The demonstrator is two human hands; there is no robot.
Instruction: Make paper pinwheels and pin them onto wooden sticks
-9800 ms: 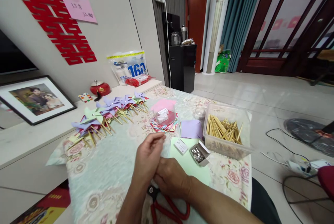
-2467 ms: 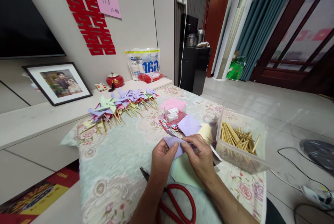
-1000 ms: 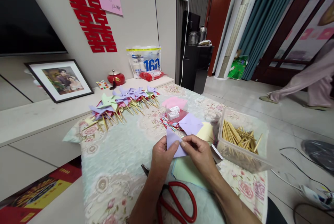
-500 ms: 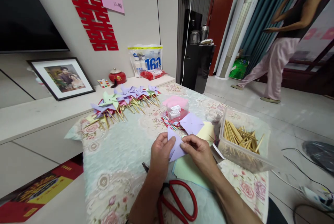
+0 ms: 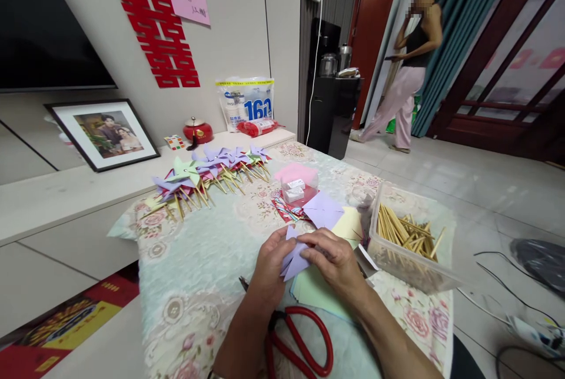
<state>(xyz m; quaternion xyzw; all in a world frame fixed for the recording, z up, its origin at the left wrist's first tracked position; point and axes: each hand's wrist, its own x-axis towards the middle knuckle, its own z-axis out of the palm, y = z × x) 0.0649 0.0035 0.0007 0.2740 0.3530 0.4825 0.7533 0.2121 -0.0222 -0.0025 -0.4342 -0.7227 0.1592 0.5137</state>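
Observation:
Between my two hands is a purple paper square (image 5: 292, 262) with cut slits, its flaps partly folded over. My left hand (image 5: 272, 261) grips its left side, thumb on top. My right hand (image 5: 330, 255) pinches the right side and upper edge; the fingertips partly hide the paper. Under my right hand lies a stack of pale green paper (image 5: 318, 291). Red-handled scissors (image 5: 304, 338) rest below my hands, their dark tip showing left of my left wrist. Just beyond my hands lie another purple sheet (image 5: 323, 209) and yellow paper (image 5: 348, 223).
Finished pinwheels on sticks (image 5: 212, 170) lie at the table's far left. A clear tub of sticks (image 5: 412, 270) stands on the right. A small clear box (image 5: 300, 182) sits mid-table near striped paper pieces (image 5: 286, 209). Another person (image 5: 417, 43) walks in the background.
The purple paper has been folded further, with more flaps drawn inward, and my right hand has shifted slightly over it. The person in the background has walked left.

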